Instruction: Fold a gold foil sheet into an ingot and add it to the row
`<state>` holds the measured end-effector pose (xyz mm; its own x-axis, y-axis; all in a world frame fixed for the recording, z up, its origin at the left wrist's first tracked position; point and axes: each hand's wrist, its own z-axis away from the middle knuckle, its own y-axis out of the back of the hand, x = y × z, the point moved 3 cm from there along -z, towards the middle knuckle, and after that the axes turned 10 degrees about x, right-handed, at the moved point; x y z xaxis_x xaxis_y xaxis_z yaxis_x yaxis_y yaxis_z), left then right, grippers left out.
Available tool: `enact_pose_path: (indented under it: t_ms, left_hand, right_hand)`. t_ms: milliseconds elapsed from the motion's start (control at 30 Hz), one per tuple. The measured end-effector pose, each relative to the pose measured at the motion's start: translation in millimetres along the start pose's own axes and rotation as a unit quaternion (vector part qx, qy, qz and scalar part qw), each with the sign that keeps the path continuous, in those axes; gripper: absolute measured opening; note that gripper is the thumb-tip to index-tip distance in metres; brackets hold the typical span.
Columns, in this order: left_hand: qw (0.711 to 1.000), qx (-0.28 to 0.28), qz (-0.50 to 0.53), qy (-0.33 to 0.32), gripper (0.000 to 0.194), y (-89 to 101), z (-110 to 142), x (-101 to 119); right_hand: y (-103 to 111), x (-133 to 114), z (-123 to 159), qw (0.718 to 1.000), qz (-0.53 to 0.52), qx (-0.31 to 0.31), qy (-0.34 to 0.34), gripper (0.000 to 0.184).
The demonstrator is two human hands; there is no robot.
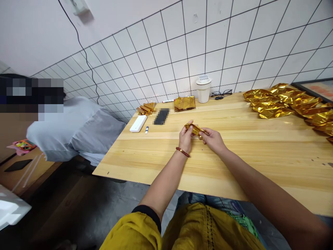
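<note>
Worktop (pixel 145 156): pale wood, clock centred on the held foil piece. Crumpled gold foil pieces (pixel 267 100): a spread, between 2 and 3 o'clock. Right hand (pixel 212 139): at 4 o'clock, fingers grasping the foil piece by its near right end. Left hand (pixel 185 136): at 8 o'clock, fingers grasping the other end, thumb on top. Lidded white cup (pixel 203 92): just past 12. Flat gold foil stack (pixel 184 104): 11 o'clock. White case (pixel 138 124): 9 o'clock. Folded gold strips (pixel 146 109): 10 o'clock, beyond the case. Held gold foil piece (pixel 195 130): narrow, slanting between the two hands, pinched by both; whether it touches the wood cannot be told. Dark-red bead bracelet (pixel 182 151): left wrist, 7 o'clock. Small blue-and-white tube (pixel 147 130): 9 o'clock, just beside the case.
</note>
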<state>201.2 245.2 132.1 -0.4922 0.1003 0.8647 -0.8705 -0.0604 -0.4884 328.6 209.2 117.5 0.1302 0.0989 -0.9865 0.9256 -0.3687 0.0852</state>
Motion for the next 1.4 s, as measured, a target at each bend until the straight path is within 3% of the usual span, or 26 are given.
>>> enact_pose_path:
  t_ms: [167,300,467,600,767,833,933,1133,1267,1400]
  left_hand:
    - [1.000,0.007,0.011,0.006,0.047,0.8,-1.1,-0.9]
    - [0.998,-0.052,-0.027,0.005,0.053,-4.5,3.6,-6.4]
    - [0.991,-0.108,-0.075,-0.031,0.038,-6.8,4.1,-11.4]
    - [0.984,-0.078,-0.112,-0.117,0.020,-1.0,-2.1,-10.3]
    - [0.970,-0.028,-0.144,-0.192,0.013,1.7,0.2,-1.6]
    - [0.970,-0.016,-0.151,-0.191,0.014,1.1,1.8,0.7]
    - [0.972,0.000,-0.144,-0.183,0.015,1.9,0.8,2.4]
    - [0.986,0.082,-0.065,-0.130,0.025,9.0,-4.4,6.4]
    - [0.996,0.050,-0.049,-0.063,0.032,3.9,-0.4,5.7]
    - [0.996,0.024,-0.074,-0.037,0.031,0.0,2.9,1.8]
  right_hand:
    - [2.0,-2.5,1.0,1.000,0.001,-0.008,-0.005,0.034]
    - [4.3,-7.3,2.7,1.000,-0.017,-0.002,0.017,0.038]
    - [1.8,-2.4,3.1,0.999,0.017,-0.005,0.039,0.037]
    - [-0.1,3.0,0.5,0.998,0.033,0.011,0.052,0.039]
    - [2.0,-0.1,-1.6,0.997,-0.030,0.059,0.031,0.070]
    - [4.9,-1.3,-3.3,0.993,-0.074,0.091,0.019,0.071]
    - [9.4,-0.9,-6.2,0.984,-0.128,0.126,-0.003,0.057]
    - [7.0,-3.1,-3.2,0.992,-0.086,0.089,0.006,0.049]
    - [5.7,-1.5,-2.9,0.992,-0.090,0.085,0.021,0.051]
    - [10.5,1.6,-8.0,0.983,-0.129,0.133,0.012,0.051]
